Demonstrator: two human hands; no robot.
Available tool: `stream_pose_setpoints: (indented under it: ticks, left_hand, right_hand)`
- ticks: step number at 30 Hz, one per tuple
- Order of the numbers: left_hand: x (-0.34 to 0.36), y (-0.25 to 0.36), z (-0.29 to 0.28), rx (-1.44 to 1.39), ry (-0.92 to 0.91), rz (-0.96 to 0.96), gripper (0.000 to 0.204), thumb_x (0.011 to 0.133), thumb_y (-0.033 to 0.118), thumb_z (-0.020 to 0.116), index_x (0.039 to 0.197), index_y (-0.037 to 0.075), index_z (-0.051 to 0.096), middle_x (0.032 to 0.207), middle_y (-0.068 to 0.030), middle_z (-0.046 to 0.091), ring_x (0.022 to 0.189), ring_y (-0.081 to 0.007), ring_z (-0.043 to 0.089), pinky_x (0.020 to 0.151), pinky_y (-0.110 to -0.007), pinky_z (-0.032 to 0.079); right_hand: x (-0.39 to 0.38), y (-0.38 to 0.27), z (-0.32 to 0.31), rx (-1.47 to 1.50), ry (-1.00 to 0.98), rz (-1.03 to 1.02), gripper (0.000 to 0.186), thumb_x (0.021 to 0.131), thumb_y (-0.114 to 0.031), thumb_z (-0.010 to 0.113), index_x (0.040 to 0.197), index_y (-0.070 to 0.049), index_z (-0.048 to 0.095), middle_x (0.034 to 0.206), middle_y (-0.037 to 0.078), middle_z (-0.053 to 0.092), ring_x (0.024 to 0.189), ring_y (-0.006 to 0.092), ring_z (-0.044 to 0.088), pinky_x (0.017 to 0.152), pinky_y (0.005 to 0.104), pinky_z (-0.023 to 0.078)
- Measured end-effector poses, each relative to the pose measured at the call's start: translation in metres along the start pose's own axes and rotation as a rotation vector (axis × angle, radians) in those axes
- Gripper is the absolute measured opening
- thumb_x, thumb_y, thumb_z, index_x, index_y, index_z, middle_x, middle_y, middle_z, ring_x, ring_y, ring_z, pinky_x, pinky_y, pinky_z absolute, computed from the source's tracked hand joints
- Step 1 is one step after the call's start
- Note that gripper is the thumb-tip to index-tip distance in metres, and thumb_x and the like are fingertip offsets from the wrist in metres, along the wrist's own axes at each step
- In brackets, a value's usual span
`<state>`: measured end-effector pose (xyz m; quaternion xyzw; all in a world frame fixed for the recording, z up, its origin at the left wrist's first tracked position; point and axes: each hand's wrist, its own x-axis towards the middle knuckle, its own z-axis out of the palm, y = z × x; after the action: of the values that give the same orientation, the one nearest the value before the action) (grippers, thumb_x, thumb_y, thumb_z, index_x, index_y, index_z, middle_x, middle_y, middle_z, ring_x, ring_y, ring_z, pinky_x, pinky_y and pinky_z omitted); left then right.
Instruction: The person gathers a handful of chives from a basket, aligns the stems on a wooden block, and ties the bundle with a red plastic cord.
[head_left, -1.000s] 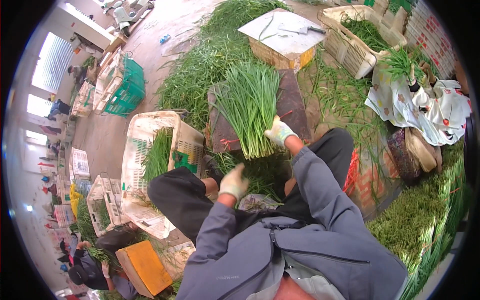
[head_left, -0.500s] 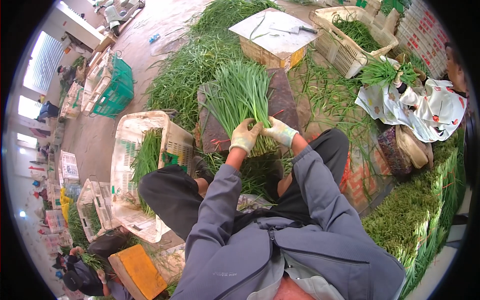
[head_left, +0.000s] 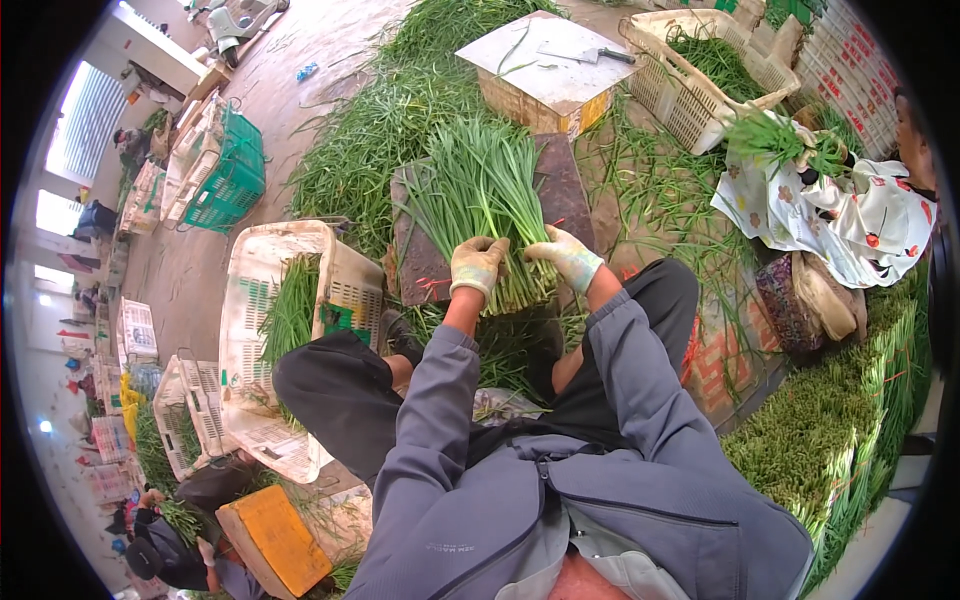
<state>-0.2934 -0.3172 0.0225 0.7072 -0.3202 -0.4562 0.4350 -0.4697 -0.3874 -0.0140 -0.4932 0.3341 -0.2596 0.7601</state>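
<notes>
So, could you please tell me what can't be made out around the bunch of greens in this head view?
- Root ends of the bunch of greens: hidden behind the left hand and right hand.
- Any tie around the bunch: covered by both gloves.
- Dark board beneath: mostly covered by leaves.
- White crate: its contents are partly hidden by its wall.

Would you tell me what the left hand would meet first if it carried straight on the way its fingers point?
The left hand already grips the bunch of green chives; beyond that, probably the dark board beneath, though depth is unclear.
</notes>
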Motion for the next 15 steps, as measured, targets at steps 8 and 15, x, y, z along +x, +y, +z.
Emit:
stream_pose_setpoints:
  ticks: [8, 15]
  left_hand:
    - [0.019, 0.002, 0.007, 0.032, -0.265, -0.146, 0.025, 0.089, 0.018, 0.063, 0.106, 0.000, 0.064, 0.078, -0.0067, 0.068, 0.059, -0.0152, 0.065, 0.051, -0.029, 0.049]
    - [-0.030, 0.015, -0.040, -0.129, -0.239, -0.068, 0.018, 0.091, 0.018, 0.062, 0.097, 0.001, 0.062, 0.076, -0.0076, 0.067, 0.054, -0.0130, 0.060, 0.049, -0.025, 0.047]
  right_hand:
    - [-0.007, -0.013, 0.010, 0.256, -0.005, 0.056, 0.031, 0.084, -0.015, 0.063, 0.111, -0.001, 0.062, 0.094, 0.004, 0.064, 0.082, 0.0150, 0.059, 0.077, 0.0307, 0.048]
    - [-0.007, -0.017, 0.005, 0.187, 0.106, 0.144, 0.028, 0.082, -0.017, 0.063, 0.104, 0.000, 0.062, 0.087, 0.006, 0.065, 0.079, 0.0173, 0.059, 0.075, 0.0309, 0.047]
